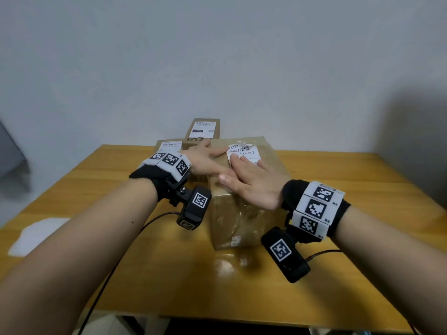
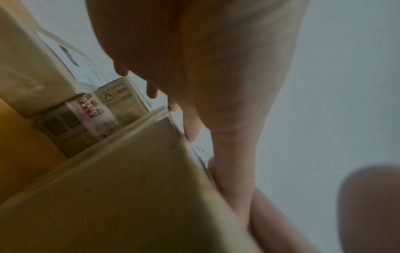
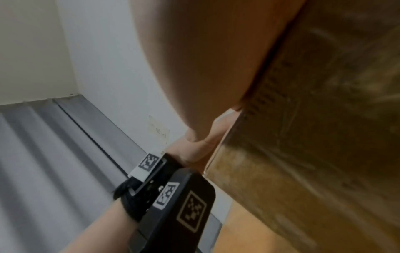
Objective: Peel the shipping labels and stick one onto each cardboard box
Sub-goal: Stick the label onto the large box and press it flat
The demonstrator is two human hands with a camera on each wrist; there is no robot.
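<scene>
Label (image 1: 242,153), white with a barcode and the printed code ending 122-C07, lies on top of the big box (image 1: 244,206), toward its far edge, and both hands are flat on it or beside it. The right hand (image 1: 249,182) lies palm down with fingers straight and together, fingertips covering the label's near part, thumb stretched out to the left over the box top; it grips nothing. The left hand (image 1: 205,157) reaches in from the left, also flat, fingers extended across the box's far left corner, with their tips at the label's left edge (whether they actually touch the paper cannot be told from the head view). In the left wrist view the left fingers (image 2: 192,126) run straight along the box's upper edge, nothing curled round anything.

The big box stands on the wooden table (image 1: 362,213), wrapped in glossy clear tape. Just behind it, at the left, are two smaller boxes: a low one (image 1: 169,146) whose top carries a white label, partly hidden by the left wrist, and a taller one (image 1: 204,129), further back, with its own label facing up. A white sheet (image 1: 36,235) lies near the table's left edge, well apart from the boxes. Black wrist cameras with square markers hang under both wrists.
</scene>
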